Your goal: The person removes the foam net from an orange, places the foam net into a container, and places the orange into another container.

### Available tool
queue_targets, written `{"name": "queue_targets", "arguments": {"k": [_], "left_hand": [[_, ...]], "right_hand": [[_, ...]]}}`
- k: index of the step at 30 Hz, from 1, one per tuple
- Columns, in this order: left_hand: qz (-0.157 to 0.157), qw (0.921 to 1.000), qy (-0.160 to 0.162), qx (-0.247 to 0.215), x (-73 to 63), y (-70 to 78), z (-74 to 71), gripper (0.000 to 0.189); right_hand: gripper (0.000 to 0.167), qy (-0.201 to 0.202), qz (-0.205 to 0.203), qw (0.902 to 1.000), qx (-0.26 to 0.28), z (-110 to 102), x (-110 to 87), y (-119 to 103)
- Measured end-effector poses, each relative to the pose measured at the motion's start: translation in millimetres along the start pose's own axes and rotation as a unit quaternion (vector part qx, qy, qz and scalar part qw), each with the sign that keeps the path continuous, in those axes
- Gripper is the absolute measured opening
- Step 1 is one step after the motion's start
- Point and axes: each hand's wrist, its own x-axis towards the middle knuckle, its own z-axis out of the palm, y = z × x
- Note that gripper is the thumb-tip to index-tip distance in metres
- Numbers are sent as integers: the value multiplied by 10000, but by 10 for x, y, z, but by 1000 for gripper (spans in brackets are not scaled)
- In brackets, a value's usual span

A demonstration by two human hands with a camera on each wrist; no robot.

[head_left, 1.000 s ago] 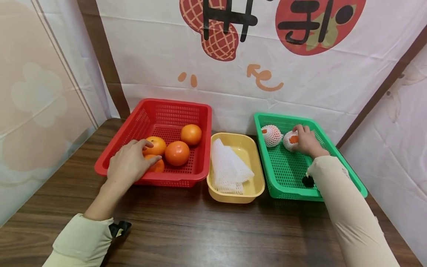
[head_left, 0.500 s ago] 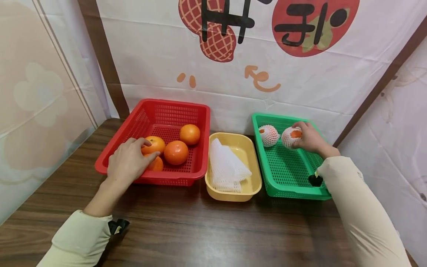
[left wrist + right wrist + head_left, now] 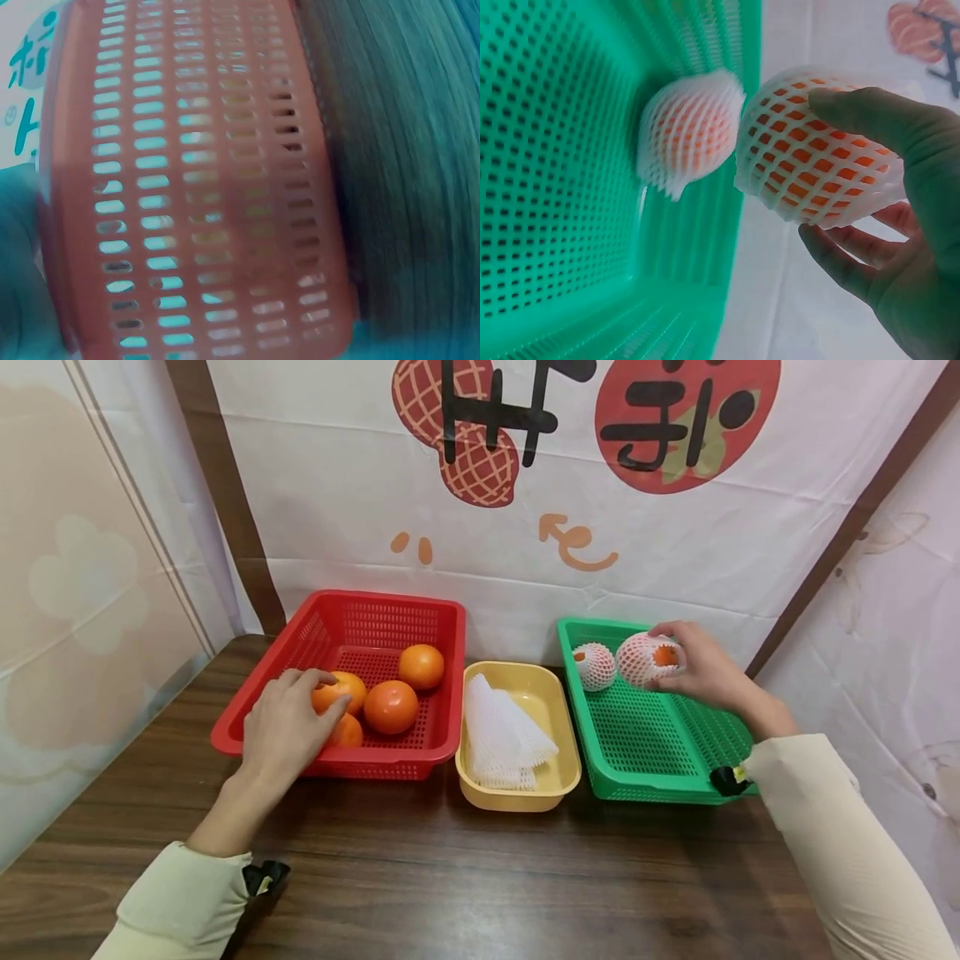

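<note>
My right hand (image 3: 701, 668) holds an orange in a white foam net (image 3: 810, 150), with the thumb on one side and fingers on the other. It is raised at the back of the green basket (image 3: 652, 785). A second netted orange (image 3: 595, 667) lies in that basket's back left corner. My left hand (image 3: 285, 722) hovers over the front left of the red basket (image 3: 397, 758), fingers loosely bent over a bare orange (image 3: 348, 691); whether it touches the fruit is unclear. Another orange (image 3: 347, 732) lies below the thumb. Two more, one orange (image 3: 391, 707) and one farther orange (image 3: 422, 667), are beside them.
Between the baskets stands a yellow tray (image 3: 521, 800) with white foam nets (image 3: 502, 735) lying flat in it. All three containers sit on a dark wooden table (image 3: 420, 868). A printed cloth (image 3: 510, 560) hangs directly behind them.
My right hand has lifted the netted orange up from the green basket's floor and brought it slightly nearer. My left hand has stayed over the oranges. The head view has shifted a little.
</note>
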Motion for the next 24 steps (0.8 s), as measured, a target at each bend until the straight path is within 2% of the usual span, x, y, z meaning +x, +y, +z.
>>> {"name": "queue_targets", "arguments": {"k": [5, 9, 12, 16, 19, 24], "left_hand": [[540, 9969, 504, -283, -56, 123, 32, 32], [1056, 9881, 883, -681, -98, 274, 55, 28], [1401, 9798, 911, -1096, -149, 411, 75, 27], [1919, 9672, 618, -1548, -231, 605, 110, 33], [2278, 9562, 204, -1829, -309, 752, 142, 40], [2593, 9373, -684, -2225, -477, 948, 203, 57]], "right_hand": [[69, 241, -557, 9981, -110, 24, -145, -247], [72, 423, -1050, 9936, -15, 53, -227, -483], [75, 569, -1506, 9869, 147, 105, -290, -653], [79, 722, -2072, 9749, 364, 228, -385, -863], [75, 774, -2465, 9632, 741, 354, -465, -1008], [73, 577, -2581, 9504, 1637, 600, -625, -1262]]}}
